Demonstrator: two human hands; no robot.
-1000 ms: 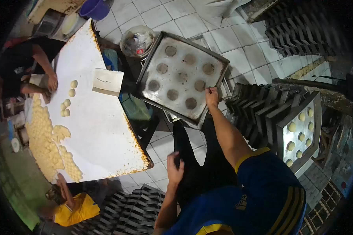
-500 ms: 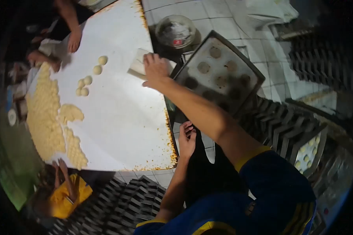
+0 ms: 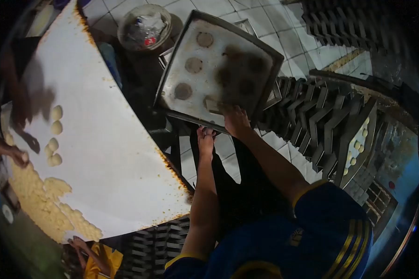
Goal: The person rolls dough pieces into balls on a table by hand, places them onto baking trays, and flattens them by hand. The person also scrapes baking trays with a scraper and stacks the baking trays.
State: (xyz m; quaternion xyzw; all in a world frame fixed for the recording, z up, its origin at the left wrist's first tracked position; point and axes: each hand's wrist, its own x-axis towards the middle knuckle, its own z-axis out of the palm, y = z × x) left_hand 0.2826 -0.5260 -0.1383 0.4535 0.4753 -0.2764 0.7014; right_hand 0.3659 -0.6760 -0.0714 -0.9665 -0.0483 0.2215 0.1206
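Observation:
A square metal tray (image 3: 172,76) with dark round marks lies in front of me, tilted in view. My right hand (image 3: 236,120) is over its near edge, gripping a pale flat scraper-like piece (image 3: 213,106) that rests against the tray surface. At the tray's near rim, my left hand (image 3: 206,138) has its fingers bent up against the edge; whether they grip it is too dark to tell. To the left stands a white table (image 3: 107,153) with rusty edges, bearing several dough balls (image 3: 56,127) and a mass of small dough pieces (image 3: 37,200).
A bucket (image 3: 144,28) with plastic waste stands beyond the tray. Stacked dark metal trays (image 3: 312,111) are at the right, near a tray of dough balls (image 3: 358,146). Co-workers' hands (image 3: 11,153) show at the table's far left, and a person in yellow (image 3: 102,260) is below.
My right hand has moved from the table to the tray, bringing the pale piece along. My left hand has come up to the tray's near rim. The view has shifted.

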